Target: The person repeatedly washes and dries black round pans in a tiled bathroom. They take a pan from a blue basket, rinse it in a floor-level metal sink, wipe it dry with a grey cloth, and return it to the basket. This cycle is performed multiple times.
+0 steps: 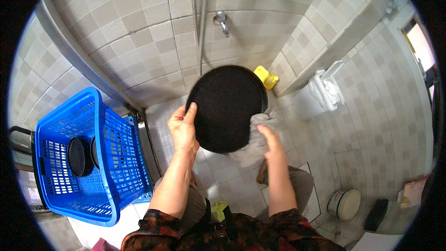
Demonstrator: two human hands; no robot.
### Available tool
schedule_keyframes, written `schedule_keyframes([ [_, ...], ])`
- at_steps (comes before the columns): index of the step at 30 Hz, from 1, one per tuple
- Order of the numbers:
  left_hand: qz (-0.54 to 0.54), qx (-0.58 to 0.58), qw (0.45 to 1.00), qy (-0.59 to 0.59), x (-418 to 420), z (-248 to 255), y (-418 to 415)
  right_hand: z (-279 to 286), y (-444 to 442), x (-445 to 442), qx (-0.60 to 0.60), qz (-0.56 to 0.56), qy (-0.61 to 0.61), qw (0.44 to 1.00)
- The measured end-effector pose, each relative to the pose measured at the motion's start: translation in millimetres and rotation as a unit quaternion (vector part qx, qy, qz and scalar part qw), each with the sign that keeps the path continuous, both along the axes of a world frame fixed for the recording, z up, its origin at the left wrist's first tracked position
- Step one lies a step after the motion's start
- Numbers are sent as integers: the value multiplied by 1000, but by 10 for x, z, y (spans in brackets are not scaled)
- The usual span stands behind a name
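A large round black pan or tray [226, 109] is held up in front of me, its dark face towards the camera. My left hand [184, 125] grips its left rim, thumb on the near face. At the lower right rim, my right hand [270, 137] holds a grey cloth [258, 143] against the edge; its fingers are partly hidden by the cloth. To the left stands a blue plastic basket [101, 167], with a small round black dish [79, 157] and part of another round black item inside.
A wall tap [222, 23] and a metal shower hose [203, 24] are ahead. A yellow plastic container [266, 77] stands behind the pan. On the right are a lined waste bin [325, 90] and a lidded bucket [344, 204]; a metal door frame [80, 62] rises at left.
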State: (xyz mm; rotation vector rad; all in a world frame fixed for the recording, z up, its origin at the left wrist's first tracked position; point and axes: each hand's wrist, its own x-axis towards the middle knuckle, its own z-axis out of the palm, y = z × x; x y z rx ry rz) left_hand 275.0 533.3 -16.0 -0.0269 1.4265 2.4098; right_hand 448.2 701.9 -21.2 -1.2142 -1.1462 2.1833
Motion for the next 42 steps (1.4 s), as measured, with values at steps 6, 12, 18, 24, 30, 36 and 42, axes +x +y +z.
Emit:
schedule_keyframes([
  [6,-23,44,999,-10,206,-84,181,-378,-100,-106,-27,-127,33,991],
  [12,-180,-83,962,187,-8,29,12,557,356,218,374,1,19,927],
  [18,-286,-232,862,347,-22,194,-70,820,359,250,572,230,-52,786],
  [24,-409,-169,874,199,136,-101,6,904,346,72,703,252,-89,659],
  [30,-244,-184,939,157,220,-243,91,714,-96,-152,868,232,-8,439],
  [36,-145,-219,950,167,188,-218,93,363,344,-338,825,332,-133,438],
  [42,-24,-151,983,101,-13,-360,-75,-4,417,11,648,475,-206,558],
])
